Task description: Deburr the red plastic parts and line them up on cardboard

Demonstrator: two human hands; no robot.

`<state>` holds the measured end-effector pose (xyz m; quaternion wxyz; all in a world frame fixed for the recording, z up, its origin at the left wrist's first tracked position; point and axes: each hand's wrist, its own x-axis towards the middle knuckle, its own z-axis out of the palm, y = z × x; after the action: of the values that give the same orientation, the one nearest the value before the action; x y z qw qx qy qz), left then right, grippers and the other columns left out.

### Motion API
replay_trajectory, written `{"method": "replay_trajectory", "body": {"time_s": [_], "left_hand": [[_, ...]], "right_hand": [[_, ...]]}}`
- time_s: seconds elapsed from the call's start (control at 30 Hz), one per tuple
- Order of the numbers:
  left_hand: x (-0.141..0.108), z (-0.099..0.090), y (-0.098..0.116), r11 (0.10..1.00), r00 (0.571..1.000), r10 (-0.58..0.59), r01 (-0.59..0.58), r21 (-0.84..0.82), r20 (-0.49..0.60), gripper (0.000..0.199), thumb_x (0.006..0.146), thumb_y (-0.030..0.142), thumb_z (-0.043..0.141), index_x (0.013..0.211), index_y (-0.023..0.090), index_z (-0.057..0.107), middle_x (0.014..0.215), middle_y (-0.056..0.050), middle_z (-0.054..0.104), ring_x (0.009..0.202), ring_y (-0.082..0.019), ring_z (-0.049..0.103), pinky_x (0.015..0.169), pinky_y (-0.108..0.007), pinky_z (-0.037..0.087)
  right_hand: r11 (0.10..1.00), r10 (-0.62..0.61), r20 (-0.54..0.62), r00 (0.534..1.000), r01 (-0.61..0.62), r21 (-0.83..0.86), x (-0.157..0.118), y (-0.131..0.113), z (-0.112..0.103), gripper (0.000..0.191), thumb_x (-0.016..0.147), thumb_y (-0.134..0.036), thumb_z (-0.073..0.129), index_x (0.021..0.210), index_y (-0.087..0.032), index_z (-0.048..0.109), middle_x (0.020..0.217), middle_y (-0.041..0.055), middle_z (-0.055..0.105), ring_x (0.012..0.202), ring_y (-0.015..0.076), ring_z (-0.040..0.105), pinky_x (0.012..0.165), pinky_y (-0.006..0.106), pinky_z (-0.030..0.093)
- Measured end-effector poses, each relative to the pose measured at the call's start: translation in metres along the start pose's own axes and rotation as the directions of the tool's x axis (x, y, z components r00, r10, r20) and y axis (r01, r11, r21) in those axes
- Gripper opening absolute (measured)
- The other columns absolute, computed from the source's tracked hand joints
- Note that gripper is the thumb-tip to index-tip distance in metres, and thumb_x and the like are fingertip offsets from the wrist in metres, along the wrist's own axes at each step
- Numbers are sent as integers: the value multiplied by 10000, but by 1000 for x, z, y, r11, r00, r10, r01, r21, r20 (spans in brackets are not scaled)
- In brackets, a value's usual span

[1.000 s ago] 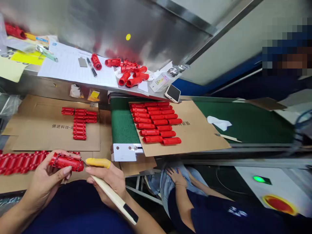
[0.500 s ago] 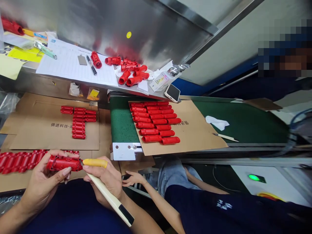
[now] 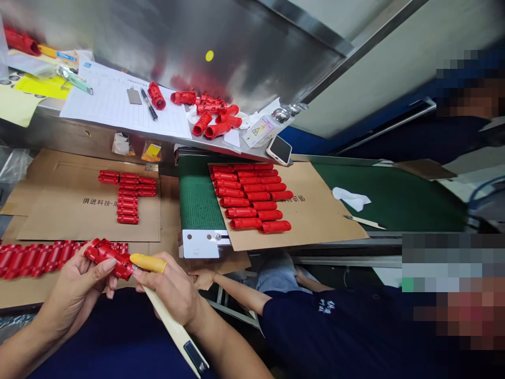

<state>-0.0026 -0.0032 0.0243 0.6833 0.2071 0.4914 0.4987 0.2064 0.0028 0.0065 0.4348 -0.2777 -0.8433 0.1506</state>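
l hand gripping red plastic housing; r hand closed on cream tool, yellow finger cot on. cardboard sheet on green conveyor holds rows of red pcs.

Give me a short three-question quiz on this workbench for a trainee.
1. True or false: the yellow finger cot is on the left hand.
2. Multiple choice: what does that hand hold? A) a smartphone, B) a red plastic part, C) a cream-handled tool.
3. Fill in the blank: the red parts in rows on the green conveyor belt lie on a sheet of ____.

Key: 1. False, it is on the right hand. 2. B. 3. cardboard.
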Motion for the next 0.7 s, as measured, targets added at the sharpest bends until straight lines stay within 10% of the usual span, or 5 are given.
{"method": "replay_trajectory", "body": {"time_s": [0.1,0.23,0.43,0.7], "left_hand": [[-2,-1,2,1000,1000,24,-23,16,-10,440,626,424,1051,713,180,695,556,-23,700,476,-163,645,440,-235,576],[-11,-3,-2,987,988,143,-138,85,-63,420,624,403,1052,869,236,755,670,-12,777,539,-188,721,546,-261,641],[-21,2,-6,895,919,381,-339,289,-102,357,659,328,1025,924,274,793,1016,-65,843,907,-271,822,776,-296,695],[-20,3,-10,862,888,451,-407,301,-88,325,677,312,1016,924,296,806,1027,-59,827,1021,-283,802,940,-340,656]], "right_hand": [[952,149,-47,988,-131,277,-4,-4,2,191,1072,-208,660,1262,-196,670,1042,117,841,926,214,822,824,366,696],[663,489,-10,872,-364,654,-4,-13,0,337,1076,-538,640,1103,-208,698,817,52,815,672,185,807,589,282,666],[934,323,-167,932,-286,214,6,-19,0,247,1060,-234,691,1300,-203,739,1142,123,831,1029,216,800,913,349,688],[984,163,-223,961,-142,106,7,-17,8,348,1025,-122,664,1370,-163,694,1133,161,821,980,238,796,852,373,704]]}}
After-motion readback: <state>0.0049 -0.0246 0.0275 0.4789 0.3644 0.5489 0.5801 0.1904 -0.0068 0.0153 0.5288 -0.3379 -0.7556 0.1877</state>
